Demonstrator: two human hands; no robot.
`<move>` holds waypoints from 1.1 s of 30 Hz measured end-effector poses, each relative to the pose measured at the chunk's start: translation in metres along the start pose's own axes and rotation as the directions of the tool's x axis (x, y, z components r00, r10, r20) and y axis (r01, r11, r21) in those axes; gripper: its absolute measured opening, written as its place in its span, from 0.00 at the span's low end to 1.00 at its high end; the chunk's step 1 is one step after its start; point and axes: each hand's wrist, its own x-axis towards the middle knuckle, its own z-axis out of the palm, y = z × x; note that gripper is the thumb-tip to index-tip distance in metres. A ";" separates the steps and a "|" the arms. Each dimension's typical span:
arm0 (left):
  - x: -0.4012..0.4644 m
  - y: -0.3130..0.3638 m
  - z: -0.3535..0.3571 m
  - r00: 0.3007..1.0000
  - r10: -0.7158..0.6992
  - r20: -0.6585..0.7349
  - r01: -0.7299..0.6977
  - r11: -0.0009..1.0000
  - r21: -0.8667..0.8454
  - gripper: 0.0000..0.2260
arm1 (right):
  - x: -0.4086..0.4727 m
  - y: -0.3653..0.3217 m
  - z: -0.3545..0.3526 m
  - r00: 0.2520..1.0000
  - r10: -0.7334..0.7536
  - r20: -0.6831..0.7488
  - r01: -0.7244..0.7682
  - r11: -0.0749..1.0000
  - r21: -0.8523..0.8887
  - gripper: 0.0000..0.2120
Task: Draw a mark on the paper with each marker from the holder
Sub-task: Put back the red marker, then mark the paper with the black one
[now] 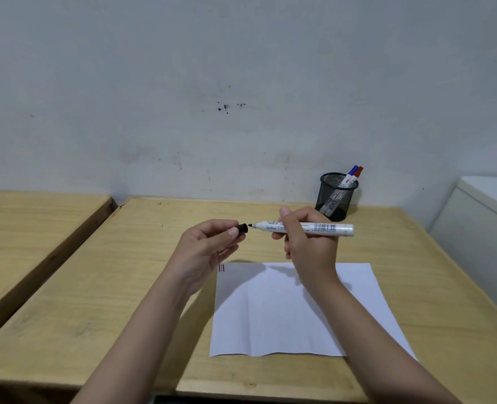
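My right hand (305, 243) grips a white marker (323, 228) held level above the table, its dark tip pointing left. My left hand (209, 246) pinches the marker's black cap (242, 228), a small gap away from the tip. Below my hands lies a white sheet of paper (285, 310) with short red and blue marks (221, 268) at its top left corner. A black mesh holder (336, 196) stands at the back of the table, with a blue-capped marker (352, 172) and a red-capped marker (358, 172) leaning in it.
The paper rests on a light wooden table (110, 287) against a white wall. A second wooden table (31, 228) stands to the left across a gap. A white cabinet (483, 225) sits at the right edge.
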 end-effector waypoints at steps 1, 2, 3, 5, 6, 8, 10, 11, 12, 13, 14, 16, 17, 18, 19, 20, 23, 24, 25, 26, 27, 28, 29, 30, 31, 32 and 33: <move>-0.003 0.001 0.002 1.000 0.007 0.018 -0.007 1.000 0.005 0.07 | -0.001 0.000 -0.002 1.000 -0.017 0.013 0.017 1.000 -0.018 0.14; -0.006 0.001 0.005 0.999 0.013 0.032 -0.013 1.000 0.015 0.08 | -0.002 0.000 -0.003 0.999 -0.032 0.027 0.033 0.999 -0.037 0.14; -0.008 0.002 0.006 0.999 0.018 0.041 -0.019 0.999 0.029 0.08 | -0.003 0.000 -0.004 0.998 -0.047 0.038 0.049 0.997 -0.052 0.14; -0.012 0.002 0.010 0.998 0.032 0.055 -0.035 0.998 0.057 0.08 | -0.005 -0.001 -0.006 0.996 -0.076 0.052 0.080 0.994 -0.072 0.15; -0.014 0.002 0.012 0.997 0.038 0.060 -0.042 0.997 0.068 0.08 | -0.006 -0.002 -0.007 0.995 -0.085 0.059 0.089 0.993 -0.078 0.15; -0.017 0.003 0.016 0.997 0.045 0.067 -0.050 0.995 0.084 0.09 | -0.007 -0.006 -0.009 0.995 -0.075 0.064 0.079 0.995 -0.065 0.15; -0.021 0.004 0.019 0.996 0.056 0.073 -0.062 0.994 0.093 0.09 | -0.008 -0.009 -0.012 0.995 -0.056 0.076 0.059 0.997 -0.042 0.15; -0.023 0.005 0.020 0.995 0.064 0.078 -0.071 0.993 0.096 0.09 | -0.008 -0.010 -0.013 0.994 -0.056 0.090 0.059 0.998 -0.035 0.14; -0.024 0.006 0.021 0.994 0.072 0.082 -0.079 0.992 0.095 0.09 | -0.008 -0.010 -0.015 0.993 -0.058 0.106 0.061 0.998 -0.028 0.14; -0.026 0.006 0.023 0.994 0.076 0.082 -0.083 0.993 0.089 0.09 | -0.008 -0.011 -0.016 0.991 -0.058 0.120 0.061 0.998 -0.018 0.14; -0.028 0.007 0.024 0.994 0.081 0.080 -0.087 0.993 0.076 0.08 | -0.009 -0.012 -0.016 0.990 -0.057 0.128 0.057 0.998 -0.003 0.14; -0.030 0.006 0.028 0.993 0.094 0.070 -0.097 0.994 0.043 0.06 | -0.012 -0.012 -0.016 0.991 -0.050 0.127 0.045 0.998 0.042 0.14; -0.032 0.006 0.030 0.992 0.107 0.064 -0.109 0.994 0.026 0.06 | -0.013 -0.013 -0.015 0.992 -0.049 0.120 0.041 0.997 0.070 0.14; -0.032 0.005 0.032 0.991 0.122 0.059 -0.123 0.992 0.011 0.06 | -0.015 -0.014 -0.014 0.993 -0.051 0.110 0.040 0.994 0.097 0.14; -0.032 0.005 0.034 0.989 0.137 0.058 -0.138 0.990 0.001 0.05 | -0.016 -0.015 -0.014 0.993 -0.060 0.097 0.048 0.992 0.120 0.13; -0.033 0.005 0.035 0.987 0.152 0.057 -0.152 0.988 -0.001 0.05 | -0.017 -0.015 -0.013 0.994 -0.074 0.086 0.062 0.989 0.136 0.13; -0.035 0.000 0.037 0.986 0.159 0.055 -0.161 0.987 0.024 0.05 | -0.016 -0.015 -0.015 0.991 -0.109 0.082 0.102 0.991 0.087 0.15; -0.036 -0.002 0.038 0.987 0.150 0.050 -0.151 0.988 0.026 0.05 | -0.015 -0.014 -0.015 0.991 -0.099 0.089 0.095 0.994 0.047 0.16; -0.035 -0.004 0.038 0.990 0.138 0.034 -0.139 0.990 0.015 0.05 | -0.014 -0.014 -0.015 0.993 -0.065 0.095 0.064 0.998 0.019 0.15; -0.033 -0.005 0.039 0.992 0.128 0.008 -0.128 0.992 -0.011 0.06 | -0.012 -0.014 -0.014 0.995 0.001 0.102 -0.002 1.000 0.009 0.15; -0.031 -0.007 0.039 0.992 0.124 -0.026 -0.125 0.992 -0.036 0.06 | -0.009 -0.016 -0.013 0.987 0.105 0.120 -0.105 0.994 -0.001 0.15; -0.027 -0.008 0.039 0.989 0.130 -0.069 -0.133 0.990 -0.042 0.06 | -0.007 -0.018 -0.013 0.959 0.233 0.159 -0.230 0.972 -0.039 0.18; -0.025 -0.009 0.040 0.982 0.152 -0.112 -0.155 0.988 -0.017 0.06 | -0.005 -0.020 -0.014 0.906 0.366 0.214 -0.350 0.930 -0.111 0.22; -0.022 -0.009 0.040 0.971 0.185 -0.153 -0.182 0.983 0.034 0.06 | -0.005 -0.021 -0.016 0.848 0.462 0.260 -0.419 0.885 -0.204 0.25; -0.020 -0.009 0.041 0.958 0.221 -0.182 -0.207 0.974 0.092 0.06 | -0.004 -0.020 -0.019 0.828 0.485 0.281 -0.408 0.865 -0.291 0.25; -0.018 -0.009 0.043 0.945 0.257 -0.200 -0.230 0.962 0.146 0.06 | -0.004 -0.017 -0.022 0.860 0.428 0.279 -0.319 0.876 -0.361 0.22; -0.017 -0.009 0.044 0.935 0.286 -0.207 -0.248 0.950 0.191 0.05 | -0.002 -0.013 -0.026 0.918 0.298 0.261 -0.173 0.895 -0.411 0.18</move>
